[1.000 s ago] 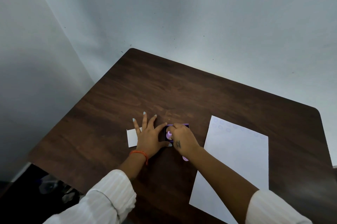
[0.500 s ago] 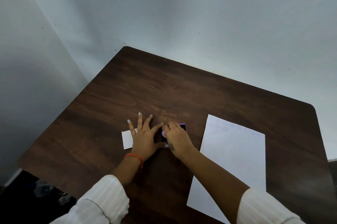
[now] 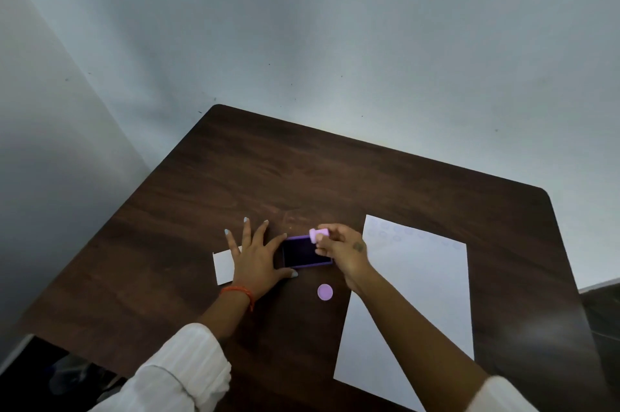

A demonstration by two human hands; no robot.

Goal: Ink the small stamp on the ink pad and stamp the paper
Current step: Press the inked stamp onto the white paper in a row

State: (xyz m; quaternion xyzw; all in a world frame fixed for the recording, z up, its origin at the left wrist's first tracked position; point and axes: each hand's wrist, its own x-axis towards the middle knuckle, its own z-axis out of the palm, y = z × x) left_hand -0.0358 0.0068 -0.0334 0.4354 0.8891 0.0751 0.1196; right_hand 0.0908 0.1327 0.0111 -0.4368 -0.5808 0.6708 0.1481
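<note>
A small pink stamp (image 3: 317,234) is pinched in my right hand (image 3: 345,252), lifted just above the far right corner of the purple ink pad (image 3: 303,252). The pad lies open on the dark wooden table (image 3: 235,183), its dark ink surface showing. My left hand (image 3: 256,259) lies flat with fingers spread, its thumb and forefinger against the pad's left side. A white sheet of paper (image 3: 422,277) lies to the right of the pad, with faint round stamp marks (image 3: 397,233) along its far edge.
A round lilac cap (image 3: 324,292) lies on the table just in front of the pad. A small white card (image 3: 224,266) sits partly under my left hand. Grey walls stand close behind and to the left of the table.
My right hand has risen off the ink pad with the stamp and shifted slightly right, uncovering the pad. The lilac cap is now visible. My left hand has stayed flat.
</note>
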